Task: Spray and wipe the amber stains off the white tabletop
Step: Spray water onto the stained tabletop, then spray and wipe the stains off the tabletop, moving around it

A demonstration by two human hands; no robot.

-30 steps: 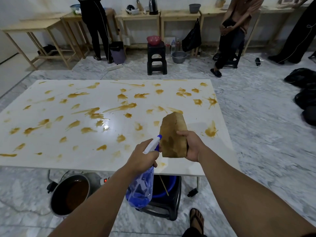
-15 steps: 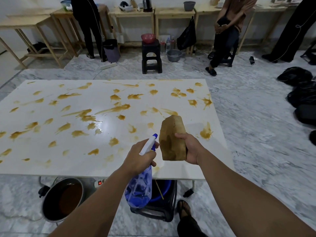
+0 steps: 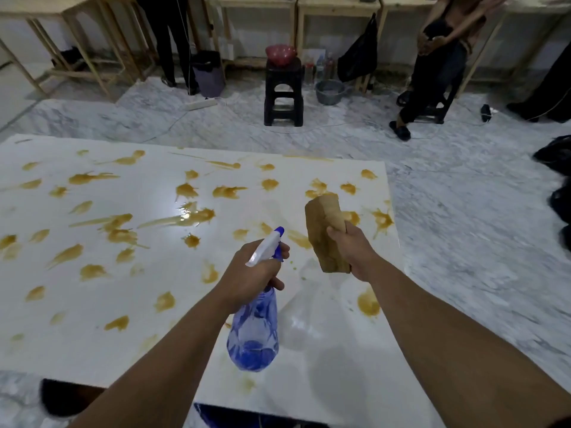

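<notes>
A white tabletop [image 3: 148, 341] fills the left and middle of the head view, dotted with several amber stains [image 3: 188, 190]. My left hand [image 3: 250, 273] grips a clear blue spray bottle [image 3: 255, 332] by its white trigger head, nozzle pointing away over the table. My right hand [image 3: 355, 251] holds a stained brown sponge [image 3: 326, 230] upright above the table's right part. Both hands hover over the near right area of the table, side by side and apart. An amber blot [image 3: 367, 304] lies just left of my right forearm.
A black stool [image 3: 283, 97] with a red bowl [image 3: 280, 54] stands beyond the table. A grey basin [image 3: 330, 91] sits beside it. Two people stand or sit by wooden benches at the back. A dark pot [image 3: 61, 396] is under the near table edge.
The view has moved closer and over the table. Both hands have travelled forward, from near the front edge to above the tabletop. The grips on bottle and sponge are unchanged.
</notes>
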